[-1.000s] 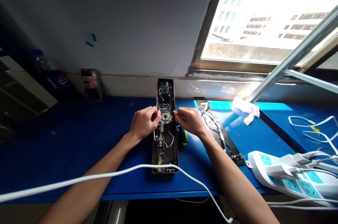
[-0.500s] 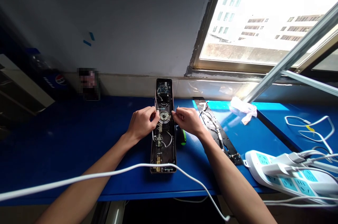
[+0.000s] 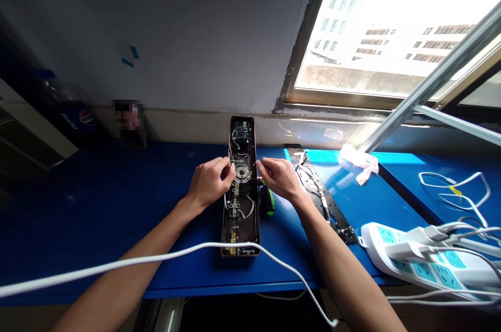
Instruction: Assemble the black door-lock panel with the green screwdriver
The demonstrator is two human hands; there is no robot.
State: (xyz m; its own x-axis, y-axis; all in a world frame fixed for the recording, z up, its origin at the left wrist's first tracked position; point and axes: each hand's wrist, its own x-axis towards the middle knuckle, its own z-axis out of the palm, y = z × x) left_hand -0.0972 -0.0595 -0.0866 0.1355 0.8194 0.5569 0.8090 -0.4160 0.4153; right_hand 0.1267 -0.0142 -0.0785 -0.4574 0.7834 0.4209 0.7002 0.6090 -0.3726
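Fingers (image 3: pixel 229 171) pinched inward, hold on any wire unclear; left hand (image 3: pixel 209 183) overlaps door-lock casing (image 3: pixel 240 214), long axis running straight ahead; right hand (image 3: pixel 278 179) at its edge.

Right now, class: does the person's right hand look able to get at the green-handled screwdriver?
Probably yes. The green-handled screwdriver lies just below the right hand, beside the electronic door lock housing, with nothing between them; its fingers must first leave the housing's edge.
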